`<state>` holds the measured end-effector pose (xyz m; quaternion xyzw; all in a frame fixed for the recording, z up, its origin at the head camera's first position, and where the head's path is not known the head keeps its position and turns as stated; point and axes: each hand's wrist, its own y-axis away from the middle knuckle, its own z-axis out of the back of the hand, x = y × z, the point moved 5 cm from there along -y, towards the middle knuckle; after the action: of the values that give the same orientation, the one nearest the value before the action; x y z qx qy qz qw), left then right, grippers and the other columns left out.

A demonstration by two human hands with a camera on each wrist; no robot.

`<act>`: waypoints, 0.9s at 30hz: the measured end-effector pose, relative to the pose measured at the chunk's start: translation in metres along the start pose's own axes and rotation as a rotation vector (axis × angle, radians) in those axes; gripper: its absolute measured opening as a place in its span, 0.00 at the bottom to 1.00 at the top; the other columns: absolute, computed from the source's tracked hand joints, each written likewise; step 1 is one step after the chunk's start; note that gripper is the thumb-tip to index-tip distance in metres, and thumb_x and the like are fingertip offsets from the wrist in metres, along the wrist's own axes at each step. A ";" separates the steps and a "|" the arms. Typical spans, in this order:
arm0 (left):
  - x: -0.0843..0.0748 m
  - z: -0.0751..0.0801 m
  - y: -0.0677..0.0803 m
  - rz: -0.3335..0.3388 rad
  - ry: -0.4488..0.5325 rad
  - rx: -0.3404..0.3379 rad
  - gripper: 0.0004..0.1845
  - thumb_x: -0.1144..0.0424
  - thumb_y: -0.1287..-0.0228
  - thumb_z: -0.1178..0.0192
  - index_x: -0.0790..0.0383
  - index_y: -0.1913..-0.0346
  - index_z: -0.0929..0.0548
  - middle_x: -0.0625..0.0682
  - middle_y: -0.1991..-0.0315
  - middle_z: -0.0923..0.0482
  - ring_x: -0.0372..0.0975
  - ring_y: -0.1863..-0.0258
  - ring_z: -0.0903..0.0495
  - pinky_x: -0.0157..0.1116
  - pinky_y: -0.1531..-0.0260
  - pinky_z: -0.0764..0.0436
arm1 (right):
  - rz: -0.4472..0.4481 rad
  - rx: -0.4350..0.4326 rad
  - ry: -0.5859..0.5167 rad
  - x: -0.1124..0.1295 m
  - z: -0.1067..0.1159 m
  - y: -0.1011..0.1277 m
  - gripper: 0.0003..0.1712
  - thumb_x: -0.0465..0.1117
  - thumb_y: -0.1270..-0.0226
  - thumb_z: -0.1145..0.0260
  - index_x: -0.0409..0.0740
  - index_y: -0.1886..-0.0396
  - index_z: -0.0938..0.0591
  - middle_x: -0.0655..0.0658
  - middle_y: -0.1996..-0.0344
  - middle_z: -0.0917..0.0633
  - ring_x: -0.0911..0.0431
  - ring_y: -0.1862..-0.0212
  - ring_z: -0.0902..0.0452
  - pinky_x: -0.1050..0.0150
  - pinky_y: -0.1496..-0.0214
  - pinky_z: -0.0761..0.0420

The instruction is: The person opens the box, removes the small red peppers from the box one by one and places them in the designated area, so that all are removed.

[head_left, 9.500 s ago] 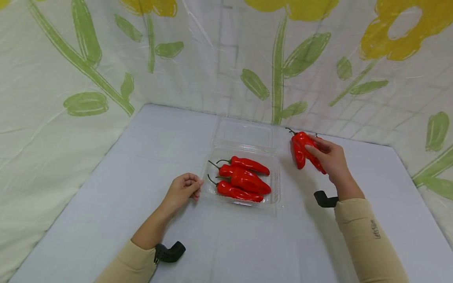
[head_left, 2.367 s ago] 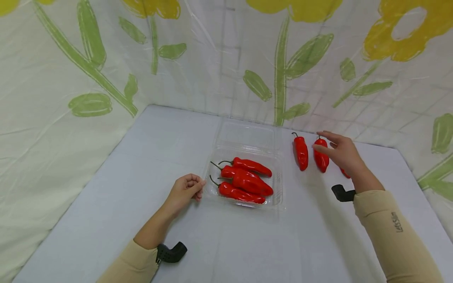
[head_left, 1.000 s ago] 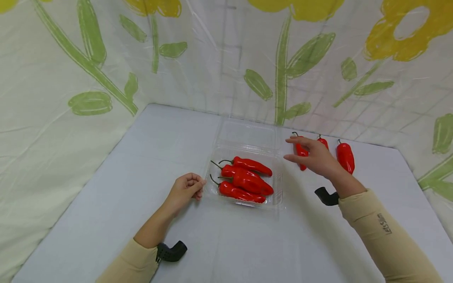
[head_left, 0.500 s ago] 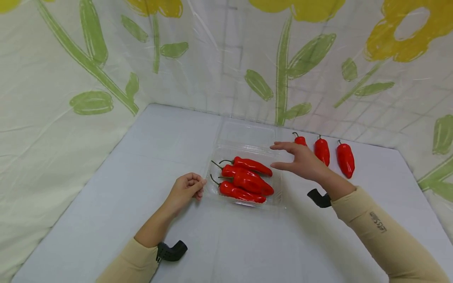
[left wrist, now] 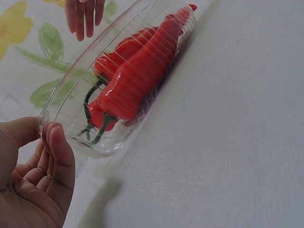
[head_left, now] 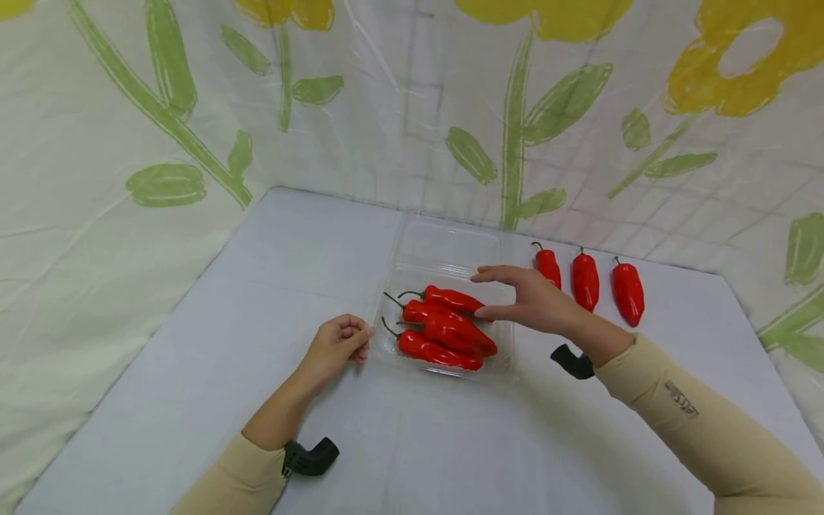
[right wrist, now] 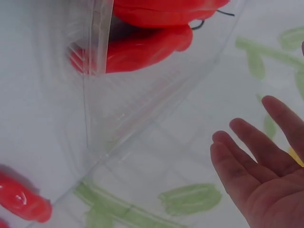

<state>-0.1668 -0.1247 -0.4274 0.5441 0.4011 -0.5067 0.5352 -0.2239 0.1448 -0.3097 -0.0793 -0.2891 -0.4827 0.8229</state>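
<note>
A clear plastic clamshell box (head_left: 506, 361) lies with its lid folded back, and several red peppers (head_left: 444, 325) with dark green stems are piled in its base. My left hand (head_left: 335, 347) pinches the box's left rim between thumb and fingertips; the left wrist view shows this pinch (left wrist: 42, 156) closely. Over the right part of the box hovers my right hand (head_left: 528, 297), thumb and fingers spread, holding nothing. In the right wrist view the right hand's fingers (right wrist: 254, 159) are extended, apart from the peppers.
Three more red peppers lie in a row at the back right: a left one (head_left: 546, 266) partly hidden by my right hand, a middle one (head_left: 585, 281) and a right one (head_left: 627, 292). A flower-printed curtain (head_left: 360, 143) borders the white table (head_left: 290, 250).
The right hand has separated the peppers at the back right into a row, then moved left, without any pepper, to above the box. The left hand stays at the rim.
</note>
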 end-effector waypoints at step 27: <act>-0.001 0.001 0.000 -0.030 0.013 0.012 0.09 0.66 0.37 0.42 0.71 0.63 0.28 0.46 0.80 0.28 0.34 0.82 0.28 0.28 0.77 0.21 | 0.032 0.165 -0.001 0.012 -0.023 -0.011 0.33 0.46 0.47 0.28 0.45 0.40 0.26 0.42 0.41 0.24 0.44 0.38 0.31 0.52 0.49 0.19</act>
<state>-0.1670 -0.1251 -0.4266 0.5444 0.4096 -0.5133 0.5219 -0.2199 0.1204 -0.3231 -0.0162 -0.3270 -0.4442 0.8340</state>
